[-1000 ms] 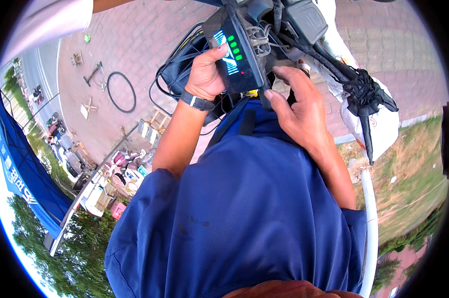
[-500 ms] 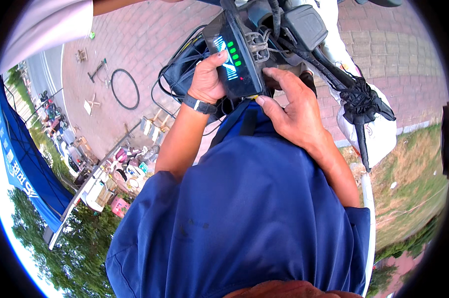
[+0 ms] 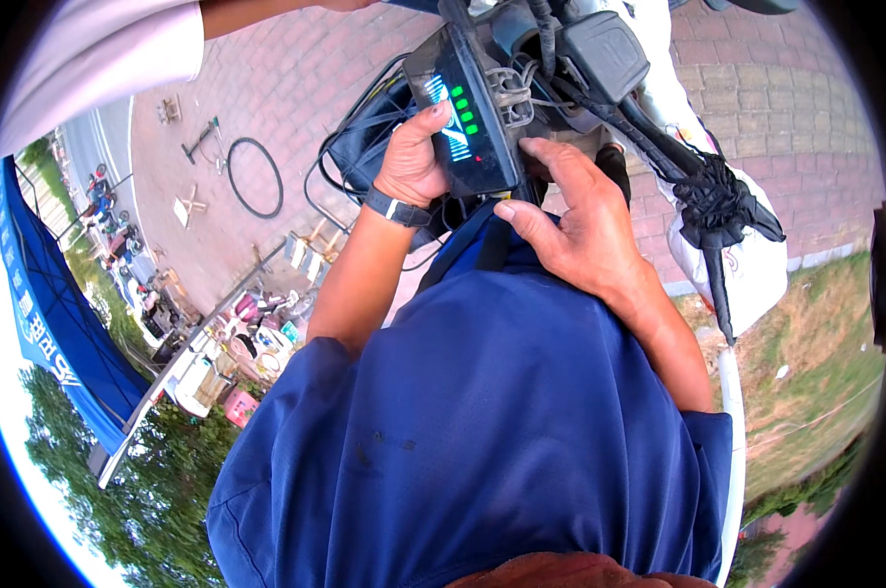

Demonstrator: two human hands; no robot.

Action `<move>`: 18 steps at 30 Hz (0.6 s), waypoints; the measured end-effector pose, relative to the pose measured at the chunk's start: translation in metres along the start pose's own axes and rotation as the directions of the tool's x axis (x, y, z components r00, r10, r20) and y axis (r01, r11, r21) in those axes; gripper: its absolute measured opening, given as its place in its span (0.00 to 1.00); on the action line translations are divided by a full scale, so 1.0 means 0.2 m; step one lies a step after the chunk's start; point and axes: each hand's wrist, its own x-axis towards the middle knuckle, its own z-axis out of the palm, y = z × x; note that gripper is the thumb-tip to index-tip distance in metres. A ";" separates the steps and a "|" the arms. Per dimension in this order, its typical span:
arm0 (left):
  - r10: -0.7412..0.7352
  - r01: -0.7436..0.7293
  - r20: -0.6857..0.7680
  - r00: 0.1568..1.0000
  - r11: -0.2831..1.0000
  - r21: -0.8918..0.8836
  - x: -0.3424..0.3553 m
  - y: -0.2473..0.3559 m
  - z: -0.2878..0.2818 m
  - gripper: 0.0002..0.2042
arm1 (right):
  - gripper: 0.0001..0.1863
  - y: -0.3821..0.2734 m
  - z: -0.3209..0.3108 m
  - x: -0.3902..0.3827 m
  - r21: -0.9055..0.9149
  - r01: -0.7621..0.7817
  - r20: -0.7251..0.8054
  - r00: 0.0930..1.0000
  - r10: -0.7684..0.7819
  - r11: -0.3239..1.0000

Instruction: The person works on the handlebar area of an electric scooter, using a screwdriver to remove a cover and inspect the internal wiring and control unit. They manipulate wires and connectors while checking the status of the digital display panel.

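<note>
A black instrument display (image 3: pixel 467 108) with lit green bars and a blue-white pattern is at the top middle, in front of my chest. My left hand (image 3: pixel 415 162) grips its near left edge, with the thumb across the lit face and the other fingers hidden behind. Beside the lower right corner is my right hand (image 3: pixel 590 220). Its thumb and index finger are spread, and nothing shows between them. The index fingertip is close to the display's side; whether it touches, I cannot tell. Cables and a grey metal bracket (image 3: pixel 509 96) sit along the display's right side.
A black-wrapped handlebar (image 3: pixel 712 201) and white cover (image 3: pixel 742 250) are at right, below a dark box-shaped part (image 3: pixel 604 57). Another person's arm and pale sleeve (image 3: pixel 119 59) reach in at upper left. A tyre (image 3: pixel 255 177) lies on the paving, near a cluttered stall (image 3: pixel 252 338) and blue canopy (image 3: pixel 56 314).
My right thumb has come away from the display's lower corner, and the gap to the index finger has widened. The other person's sleeve reaches further right. My left hand keeps its grip.
</note>
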 end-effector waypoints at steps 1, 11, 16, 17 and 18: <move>-0.003 0.003 0.001 1.000 1.000 0.000 0.00 0.00 0.00 0.23 | 0.33 0.00 0.00 0.00 -0.003 0.005 -0.003 1.000 -0.005 1.000; 0.001 -0.001 -0.001 1.000 1.000 0.031 0.00 0.00 0.00 0.22 | 0.33 0.01 0.04 -0.01 -0.010 0.052 -0.083 0.995 -0.052 0.999; -0.008 0.007 0.017 1.000 0.998 0.059 -0.01 -0.02 0.02 0.20 | 0.33 -0.01 0.04 -0.01 -0.104 0.016 -0.130 0.991 -0.030 0.994; 0.001 -0.002 0.020 1.000 0.999 0.044 -0.02 -0.03 0.03 0.19 | 0.34 -0.01 0.05 -0.01 -0.131 -0.013 -0.142 0.990 -0.005 0.991; 0.036 -0.037 0.006 0.999 0.995 0.098 -0.03 -0.05 0.05 0.21 | 0.35 -0.01 0.05 -0.01 -0.160 -0.041 -0.152 0.988 0.016 0.986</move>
